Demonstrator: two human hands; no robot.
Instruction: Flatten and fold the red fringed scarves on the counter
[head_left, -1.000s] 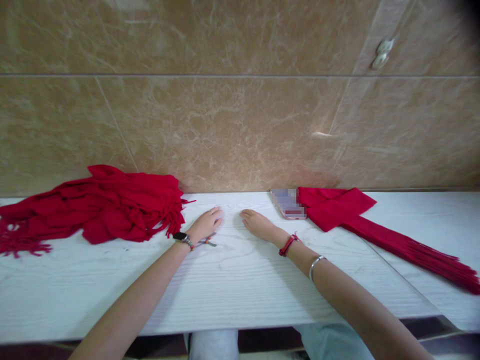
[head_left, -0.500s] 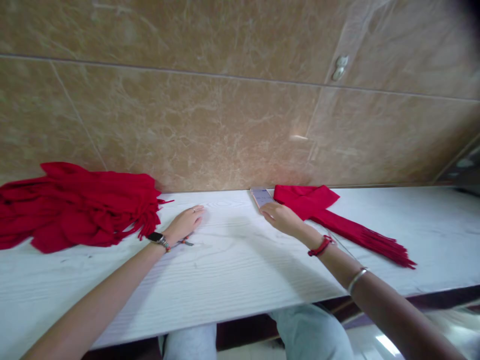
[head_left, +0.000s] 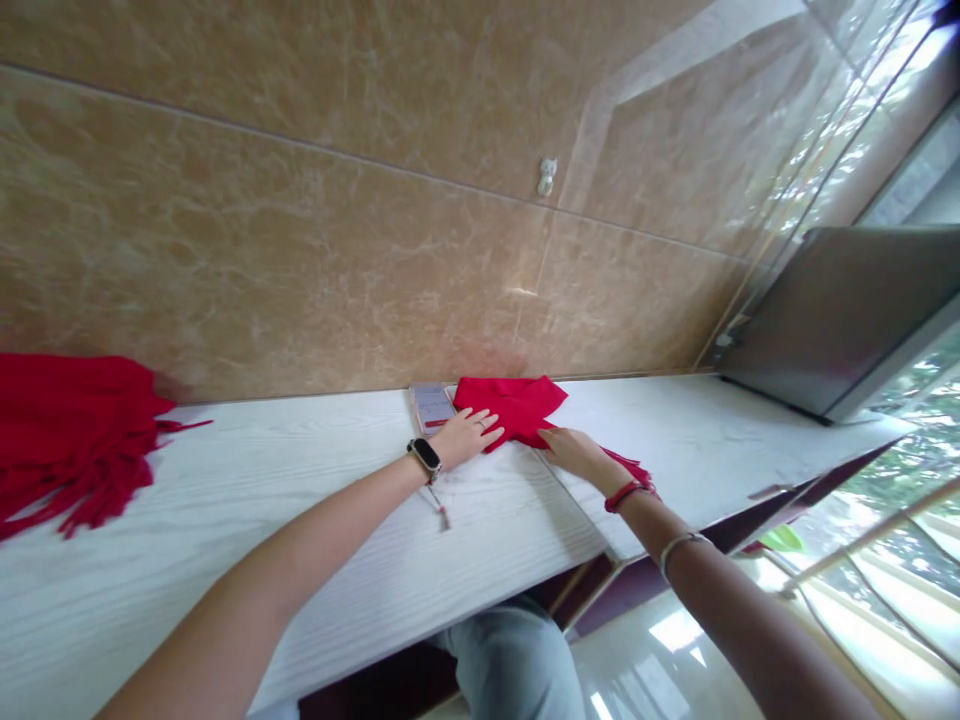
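- At work, by judgement, on taking hold of a flat, folded red fabric scarf (head_left: pixel 514 395), lying near twelve o'clock on a pale wood-grained tabletop (head_left: pixel 262 465), crossed over itself, with a fringed tail (head_left: pixel 634 467) toward four o'clock.
- Rests the left hand (head_left: pixel 466 440) at the scarf's seven o'clock edge, fingers spread apart over the cloth, clamped on nothing.
- Holds the right hand (head_left: pixel 576 453) at the scarf's five o'clock side, fingers curled by the lower fold; cannot tell a pinch from a light touch.
- For the next move, likely to need a sure pinch on the layers from both sides, without disturbing the folds.
- In the way: a pink-edged rectangular phone (head_left: pixel 430 400) at the scarf's nine o'clock, just beside the cloth and near the left hand.
- Farther off: a loose heap of fringed red fabric (head_left: pixel 75 415) at nine o'clock; a dark grey box-shaped object (head_left: pixel 862 310) at three o'clock; a brown marbled tile wall (head_left: pixel 337 270) at twelve o'clock, close behind the scarf.
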